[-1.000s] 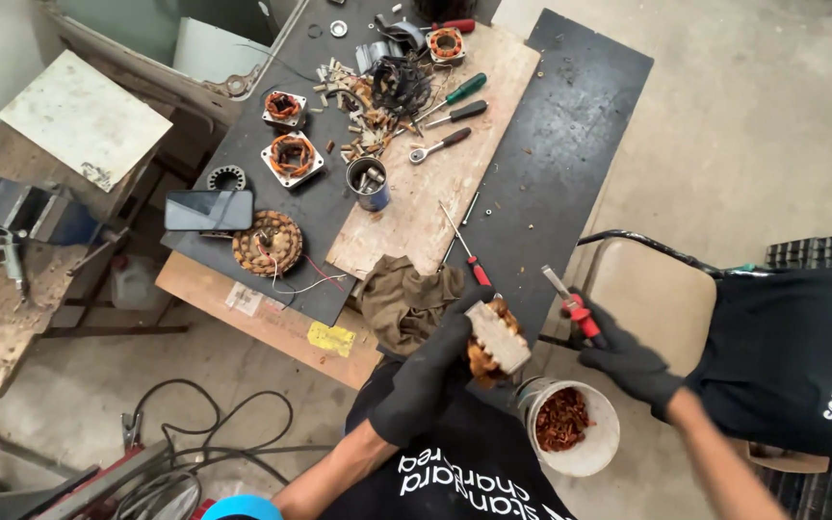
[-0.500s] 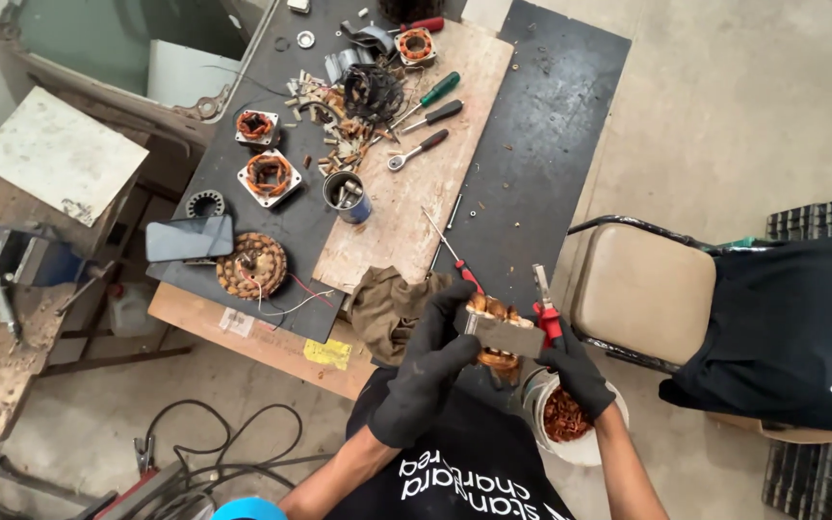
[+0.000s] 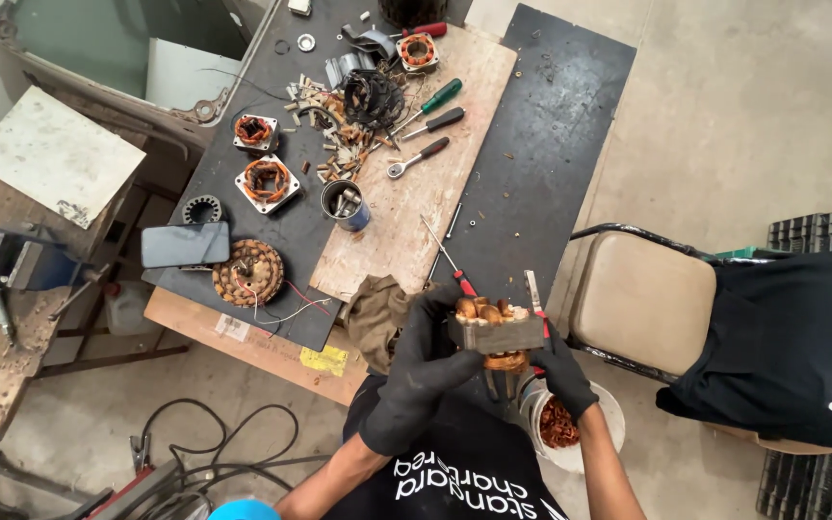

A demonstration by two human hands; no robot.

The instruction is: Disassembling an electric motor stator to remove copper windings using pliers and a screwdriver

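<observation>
- Left hand (image 3: pixel 423 371) is gripping the motor core (image 3: pixel 495 332), steadying it.
- Right hand (image 3: pixel 559 371) is clasping red-handled pliers (image 3: pixel 535 306) against its copper windings.
- Judged: stripping copper; firm pull needed.

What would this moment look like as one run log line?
left hand: gloved, grips motor stator | right hand: gloved, holds red-handled pliers against stator | white bucket of copper wire below | workbench ahead

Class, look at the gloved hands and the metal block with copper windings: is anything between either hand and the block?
Nothing visible. The left hand grips the block from its left side, and the right hand touches its right side while holding a red-handled tool.
</observation>
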